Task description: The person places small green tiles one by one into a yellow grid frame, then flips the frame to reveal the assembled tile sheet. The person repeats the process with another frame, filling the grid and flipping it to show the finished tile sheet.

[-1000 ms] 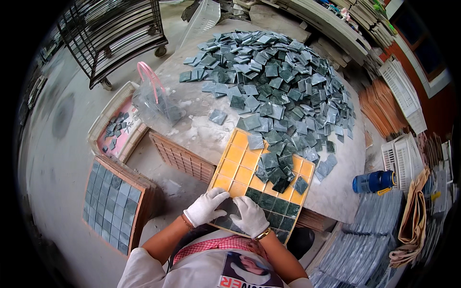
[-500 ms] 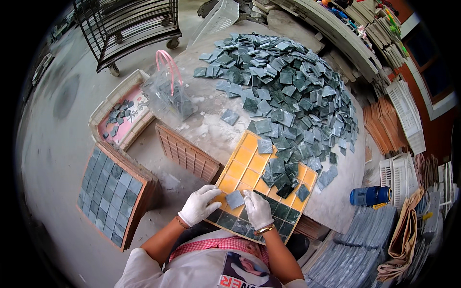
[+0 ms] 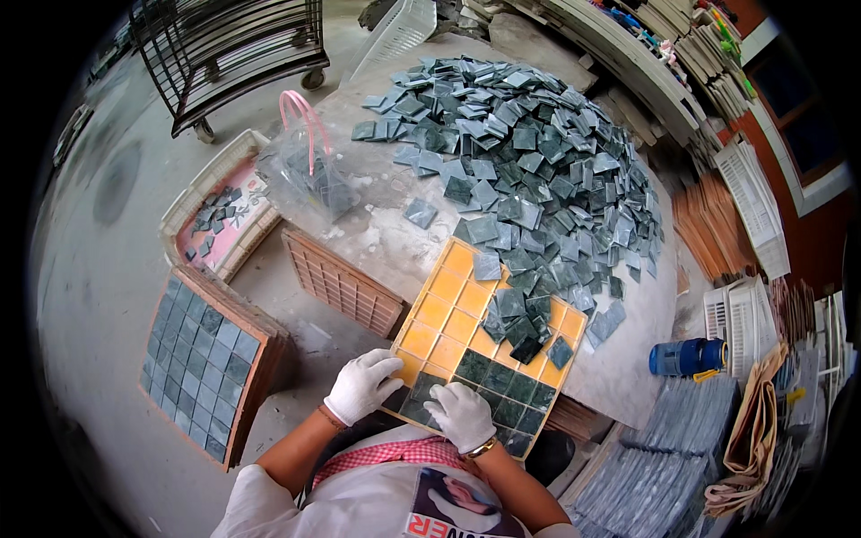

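Note:
A yellow gridded tray (image 3: 459,291) lies in front of me, its near rows filled with dark green and grey square tiles (image 3: 504,379). My left hand (image 3: 363,386), in a white glove, rests by the tray's left edge, fingers bent and thumb apart, with no tile visible in it. My right hand (image 3: 463,418), also gloved, lies over tiles in the near rows, its fingers extended to the left. Whatever is beneath its fingertips is hidden. Several loose tiles (image 3: 516,314) are heaped on the tray's far right part.
A large pile of tiles (image 3: 538,161) covers the worktable (image 3: 386,238). To the left are a brown grid panel (image 3: 341,282), a tile-filled tray on a stack (image 3: 199,359), a crate (image 3: 170,224) and a clear bag (image 3: 309,179). A blue bottle (image 3: 686,357) stands at right.
The light grey tile that was between my hands no longer shows as held. My right hand has moved nearer and slightly left, over the near rows. The whole view shifted slightly.

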A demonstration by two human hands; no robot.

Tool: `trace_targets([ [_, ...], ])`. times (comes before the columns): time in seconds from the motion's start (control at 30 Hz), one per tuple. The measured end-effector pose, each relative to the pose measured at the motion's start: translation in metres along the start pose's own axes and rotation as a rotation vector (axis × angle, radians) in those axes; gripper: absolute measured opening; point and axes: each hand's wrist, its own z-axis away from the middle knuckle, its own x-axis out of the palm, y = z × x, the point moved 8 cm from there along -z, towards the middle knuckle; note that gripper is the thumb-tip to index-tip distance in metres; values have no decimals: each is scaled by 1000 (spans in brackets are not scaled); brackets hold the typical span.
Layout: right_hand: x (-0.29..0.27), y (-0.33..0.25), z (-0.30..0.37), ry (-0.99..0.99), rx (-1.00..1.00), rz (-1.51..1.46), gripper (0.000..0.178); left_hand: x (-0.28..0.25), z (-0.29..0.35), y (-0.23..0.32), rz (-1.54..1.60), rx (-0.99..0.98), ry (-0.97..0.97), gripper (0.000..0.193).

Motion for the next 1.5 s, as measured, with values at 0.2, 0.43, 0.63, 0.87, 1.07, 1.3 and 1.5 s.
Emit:
trace_targets([
  [0.2,-11,13,-7,86,169,-44,27,31,-3,29,-275,184,-100,30],
  [0.43,-90,117,13,454,665,-13,52,47,-15,23,-348,229,-282,26],
  [0.63,-89,121,1,341,571,153,68,58,-83,75,-446,227,-268,37],
  [0.87,-117,158,24,386,752,199,68,140,-154,108,-589,605,-225,48],
  [1.07,-118,144,2,387,507,59,63,98,-147,99,-348,474,-182,52],
  [1.3,-70,86,-47,47,195,-494,80,51,-110,42,213,117,-178,55],
  [1.5,-29,66,-47,15,325,-1057,67,64,-90,6,867,-242,-216,39],
])
